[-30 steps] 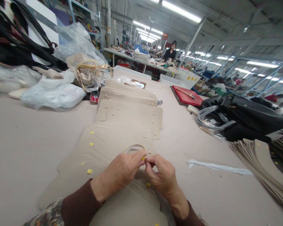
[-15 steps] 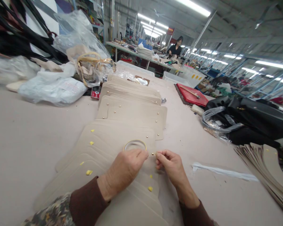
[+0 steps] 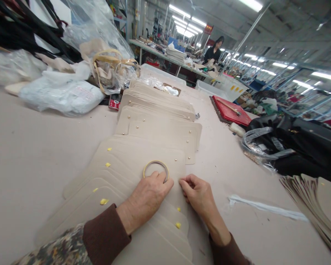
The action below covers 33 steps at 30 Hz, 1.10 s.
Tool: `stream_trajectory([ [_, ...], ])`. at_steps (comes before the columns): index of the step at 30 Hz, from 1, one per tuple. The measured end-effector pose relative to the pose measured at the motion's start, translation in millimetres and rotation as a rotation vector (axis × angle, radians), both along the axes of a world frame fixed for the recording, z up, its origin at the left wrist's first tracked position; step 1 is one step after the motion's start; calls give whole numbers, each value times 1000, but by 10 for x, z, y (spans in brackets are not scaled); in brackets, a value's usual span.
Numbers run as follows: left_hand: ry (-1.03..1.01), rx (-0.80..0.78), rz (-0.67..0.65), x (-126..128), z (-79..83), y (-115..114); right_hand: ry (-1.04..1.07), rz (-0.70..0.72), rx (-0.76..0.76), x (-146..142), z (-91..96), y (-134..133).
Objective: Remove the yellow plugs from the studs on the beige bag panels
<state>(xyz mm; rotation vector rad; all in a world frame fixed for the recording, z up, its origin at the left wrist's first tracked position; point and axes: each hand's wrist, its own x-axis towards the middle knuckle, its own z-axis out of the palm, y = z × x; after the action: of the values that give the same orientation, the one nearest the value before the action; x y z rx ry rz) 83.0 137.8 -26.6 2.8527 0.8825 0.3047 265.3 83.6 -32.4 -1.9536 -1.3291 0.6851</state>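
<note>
A row of overlapping beige leather panels with small brass studs and yellow stickers runs down the table in front of me. My left hand lies on the nearest panels, its fingertips on a thin tape ring. My right hand rests beside it at the panel's right edge. Its fingers are curled into a pinch, and what they hold is too small to make out.
Plastic bags and black straps are piled at the left. A red tray, black bags, a stack of cut pieces and a white strip lie at the right. A person works at a far table.
My hands have come apart and dropped onto the panels. The left hand has gone down onto the tape ring, and the right has moved to the panel's edge.
</note>
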Motion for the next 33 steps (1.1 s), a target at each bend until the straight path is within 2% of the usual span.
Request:
stream_trajectory([
  [5,29,2,11,-14,17,-1,108,-88,-30,67,-48,-78],
  [8,15,5,10,-23,21,-9,172,-62,-28,79,-59,-162],
  [14,13,9,14,-26,0,-14,-172,17,69,-20,-8,-98],
  [19,-34,8,8,-35,42,-1,-249,87,105,-59,58,-4],
  [24,-284,1,-41,-85,74,23,-239,260,-98,-50,195,-129],
  [27,-512,17,-101,-106,60,33,-201,282,-152,-67,234,-207],
  [29,-588,22,-137,-111,60,30,-125,240,-38,-96,243,-231],
  [33,-570,31,-148,-116,91,-4,22,206,355,-184,279,-240],
])
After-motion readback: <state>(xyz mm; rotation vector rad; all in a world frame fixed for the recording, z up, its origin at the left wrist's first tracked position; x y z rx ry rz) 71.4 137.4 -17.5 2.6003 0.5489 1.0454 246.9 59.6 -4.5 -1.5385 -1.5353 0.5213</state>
